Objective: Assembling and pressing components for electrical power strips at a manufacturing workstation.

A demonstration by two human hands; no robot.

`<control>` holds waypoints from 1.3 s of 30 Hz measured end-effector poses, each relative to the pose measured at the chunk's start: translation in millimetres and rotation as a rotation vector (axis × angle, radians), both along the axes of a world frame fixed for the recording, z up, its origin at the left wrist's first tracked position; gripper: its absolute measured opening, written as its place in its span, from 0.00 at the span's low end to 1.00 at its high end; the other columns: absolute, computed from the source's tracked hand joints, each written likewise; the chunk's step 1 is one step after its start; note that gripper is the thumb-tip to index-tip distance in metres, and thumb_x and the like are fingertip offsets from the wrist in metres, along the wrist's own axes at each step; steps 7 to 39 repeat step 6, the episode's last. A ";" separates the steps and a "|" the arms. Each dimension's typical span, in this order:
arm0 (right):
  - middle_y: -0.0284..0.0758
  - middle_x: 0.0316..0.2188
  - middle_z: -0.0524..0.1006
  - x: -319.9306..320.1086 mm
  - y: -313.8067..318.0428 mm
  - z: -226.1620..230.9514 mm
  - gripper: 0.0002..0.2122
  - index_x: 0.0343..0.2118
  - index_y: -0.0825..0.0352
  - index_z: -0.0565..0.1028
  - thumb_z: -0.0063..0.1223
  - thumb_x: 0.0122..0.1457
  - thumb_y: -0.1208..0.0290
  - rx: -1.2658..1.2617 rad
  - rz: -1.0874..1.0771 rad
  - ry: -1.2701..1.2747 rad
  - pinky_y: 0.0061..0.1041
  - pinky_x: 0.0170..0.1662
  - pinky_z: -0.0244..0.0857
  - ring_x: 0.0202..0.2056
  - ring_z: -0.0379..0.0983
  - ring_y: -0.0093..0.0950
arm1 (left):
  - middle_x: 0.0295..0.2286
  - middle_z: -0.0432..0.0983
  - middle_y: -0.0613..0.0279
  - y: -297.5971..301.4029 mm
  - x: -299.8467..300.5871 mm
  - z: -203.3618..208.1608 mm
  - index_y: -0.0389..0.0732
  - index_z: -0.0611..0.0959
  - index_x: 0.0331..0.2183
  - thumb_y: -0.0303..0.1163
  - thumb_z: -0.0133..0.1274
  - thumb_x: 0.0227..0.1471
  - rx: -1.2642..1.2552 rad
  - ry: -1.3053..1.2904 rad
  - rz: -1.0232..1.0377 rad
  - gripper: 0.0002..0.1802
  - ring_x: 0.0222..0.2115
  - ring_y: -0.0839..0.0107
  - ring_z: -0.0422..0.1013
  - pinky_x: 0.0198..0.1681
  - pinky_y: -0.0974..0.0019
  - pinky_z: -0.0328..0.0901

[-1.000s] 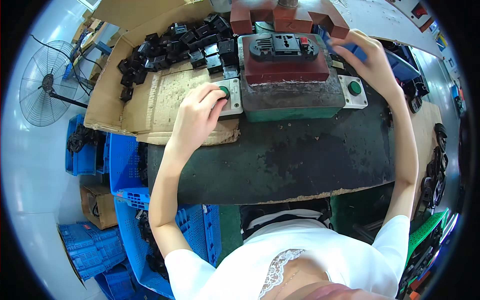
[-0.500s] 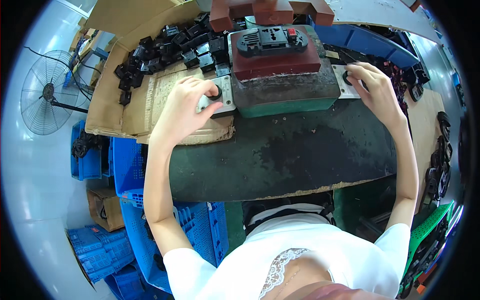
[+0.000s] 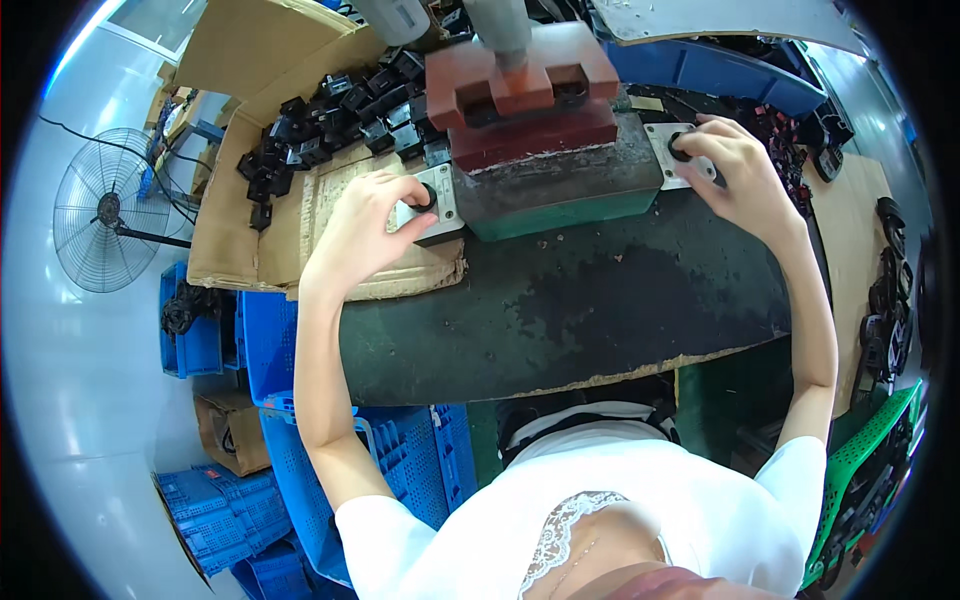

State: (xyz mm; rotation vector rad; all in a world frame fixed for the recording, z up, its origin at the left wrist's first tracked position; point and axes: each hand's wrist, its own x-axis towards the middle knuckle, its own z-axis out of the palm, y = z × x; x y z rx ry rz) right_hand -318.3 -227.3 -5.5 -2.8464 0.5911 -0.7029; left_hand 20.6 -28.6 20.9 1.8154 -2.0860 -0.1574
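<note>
My left hand is curled over a black push button on a pale metal control box, with the thumb at its near side. On the other side, the fingers of my right hand bend over a second black push button on a similar plate. Between them a press has its red-brown upper block down against the dark red lower block. The black socket part that lay on the lower block is hidden beneath the upper one. A dark steel base with green sides carries the lower block.
An open cardboard box with several small black plastic parts stands at left. Blue crates sit below it, near a fan. Behind at right is a blue bin. The dark worktable has a worn front edge.
The upper press block has come down over the socket part, covering it. Both hands stay at their buttons, while the whole view has shifted slightly.
</note>
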 end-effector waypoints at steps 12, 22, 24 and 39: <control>0.40 0.37 0.77 -71.5 -28.3 -9.2 0.07 0.32 0.65 0.78 0.55 0.49 0.78 0.155 -0.051 -0.053 0.40 0.54 0.58 0.44 0.72 0.38 | 0.26 0.76 0.56 2.0 0.3 2.4 0.36 0.78 0.26 0.27 0.59 0.40 0.058 0.053 0.045 0.07 0.31 0.60 0.72 0.37 0.62 0.63; 0.40 0.37 0.77 -71.5 -28.3 -9.2 0.07 0.32 0.65 0.78 0.55 0.49 0.78 0.155 -0.051 -0.053 0.40 0.54 0.58 0.44 0.72 0.38 | 0.26 0.76 0.56 2.0 0.3 2.4 0.36 0.78 0.26 0.27 0.59 0.40 0.058 0.053 0.045 0.07 0.31 0.60 0.72 0.37 0.62 0.63; 0.40 0.37 0.77 -71.5 -28.3 -9.2 0.07 0.32 0.65 0.78 0.55 0.49 0.78 0.155 -0.051 -0.053 0.40 0.54 0.58 0.44 0.72 0.38 | 0.26 0.76 0.56 2.0 0.3 2.4 0.36 0.78 0.26 0.27 0.59 0.40 0.058 0.053 0.045 0.07 0.31 0.60 0.72 0.37 0.62 0.63; 0.40 0.37 0.77 -71.5 -28.3 -9.2 0.07 0.32 0.65 0.78 0.55 0.49 0.78 0.155 -0.051 -0.053 0.40 0.54 0.58 0.44 0.72 0.38 | 0.26 0.76 0.56 2.0 0.3 2.4 0.36 0.78 0.26 0.27 0.59 0.40 0.058 0.053 0.045 0.07 0.31 0.60 0.72 0.37 0.62 0.63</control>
